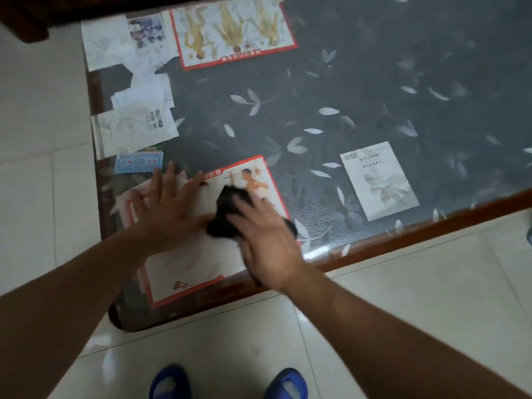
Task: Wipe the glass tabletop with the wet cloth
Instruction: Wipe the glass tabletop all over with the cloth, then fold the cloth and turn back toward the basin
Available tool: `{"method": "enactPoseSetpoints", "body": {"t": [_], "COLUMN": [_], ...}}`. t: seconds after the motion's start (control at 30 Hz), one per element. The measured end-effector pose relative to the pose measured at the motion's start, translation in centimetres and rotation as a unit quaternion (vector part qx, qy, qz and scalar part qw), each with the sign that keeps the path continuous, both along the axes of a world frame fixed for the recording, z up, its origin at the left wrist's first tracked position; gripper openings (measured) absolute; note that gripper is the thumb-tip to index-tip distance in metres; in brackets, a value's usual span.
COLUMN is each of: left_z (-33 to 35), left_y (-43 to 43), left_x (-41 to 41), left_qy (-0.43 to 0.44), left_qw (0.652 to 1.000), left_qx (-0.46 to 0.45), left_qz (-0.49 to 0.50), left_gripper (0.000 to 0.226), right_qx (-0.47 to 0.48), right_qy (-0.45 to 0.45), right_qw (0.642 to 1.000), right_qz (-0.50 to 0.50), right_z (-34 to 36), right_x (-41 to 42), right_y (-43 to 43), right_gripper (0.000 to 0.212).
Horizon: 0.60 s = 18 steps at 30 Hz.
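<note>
Cloth (227, 214): dark, bunched, on the glass over the right half of the near red-bordered poster (198, 263). Its long axis runs roughly from the printed figure at the poster's far end back toward the poster's near right corner. It's a wad, so no clear head or tail.

Right hand (267, 243): flat on top of the cloth, fingers straight and spread, pressing it, not curled round it.

Left hand (169, 208): flat on the glass over the poster's left half, fingers spread wide, holding nothing. Can't tell if the thumb side touches the cloth.

Worktop (374, 96): glass over a grey leaf-pattern sheet, with a brown wood edge (403, 234) just past the poster's near side. Papers appear to lie under the glass:
- a 2nd red-bordered poster (233, 33) well beyond the near poster
- white papers (138, 125) and a blue ticket (138, 162) beyond it to the left
- 1 white leaflet (380, 180) to its right, apart

Floor (403, 312): pale glossy tiles to the left and on the near side of the poster. 2 blue slippers (169, 384) stand nearer than the poster, cut off by the frame bottom.

Hidden or unclear:
- The right hand covers the cloth's middle, and only a dark strip shows by the wrist.
- Both hands and the cloth edges are motion-blurred.
- The poster print is unreadable.
- The worktop's far and right parts run out of frame.
</note>
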State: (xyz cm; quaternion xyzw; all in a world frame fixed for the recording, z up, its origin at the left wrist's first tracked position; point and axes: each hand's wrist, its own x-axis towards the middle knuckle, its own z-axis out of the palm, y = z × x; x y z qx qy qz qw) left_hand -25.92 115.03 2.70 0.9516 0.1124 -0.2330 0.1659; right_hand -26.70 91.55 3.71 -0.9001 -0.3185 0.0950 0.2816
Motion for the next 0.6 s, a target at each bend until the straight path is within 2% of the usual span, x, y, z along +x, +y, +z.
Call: {"method": "enactPoseSetpoints", "body": {"t": [0.07,0.1,0.13,0.2,0.23,0.33,0.37,0.4,0.47,0.53,0.6], "left_z": [1.0,1.5,2.1,3.7,4.9,9.6,11.5,13.5,16.9,19.0,20.8], "left_y": [-0.2,-0.5,-0.8,-2.3,-3.7,-11.3,-14.5,-18.2,-25.7,-32.1,-37.2], "left_x": [0.2,0.4,0.7,1.4,1.8,1.9,1.6,1.5,1.4,1.9,2.4], "left_qy": [0.008,0.020,0.030,0.025,0.017,0.029,0.057,0.086,0.134,0.188,0.202], "left_qw": [1.000,1.000,0.999,0.998,0.999,0.984,0.967,0.939,0.875,0.837,0.818], "left_qx": [-0.004,0.004,0.021,0.043,0.019,-0.169,-0.244,-0.325,-0.442,-0.490,-0.521], "left_qz": [0.008,0.013,0.015,0.028,0.045,0.041,0.053,0.078,0.148,0.156,0.135], "left_gripper": [0.093,0.090,0.085,0.068,0.057,0.030,0.020,0.017,0.037,0.054,0.048], "right_qx": [0.126,0.191,0.243,0.322,0.365,0.503,0.521,0.526,0.506,0.466,0.442], "right_qy": [0.114,0.178,0.243,0.353,0.393,0.508,0.525,0.531,0.517,0.488,0.436], "right_qw": [0.984,0.958,0.916,0.807,0.751,0.560,0.525,0.514,0.530,0.568,0.616], "right_qz": [-0.051,-0.121,-0.209,-0.349,-0.385,-0.418,-0.421,-0.421,-0.442,-0.471,-0.485], "right_z": [1.3,2.4,3.9,7.1,8.4,12.6,14.0,15.3,17.6,19.6,21.2], "right_x": [-2.2,-2.9,-3.2,-3.1,-2.8,-2.0,-2.0,-1.9,-1.8,-1.5,-1.1], "right_y": [-1.2,-2.1,-3.3,-6.1,-7.7,-13.3,-14.8,-16.6,-20.1,-23.5,-26.7], "right_gripper": [0.036,0.034,0.032,0.026,0.026,0.030,0.035,0.040,0.043,0.038,0.026]}}
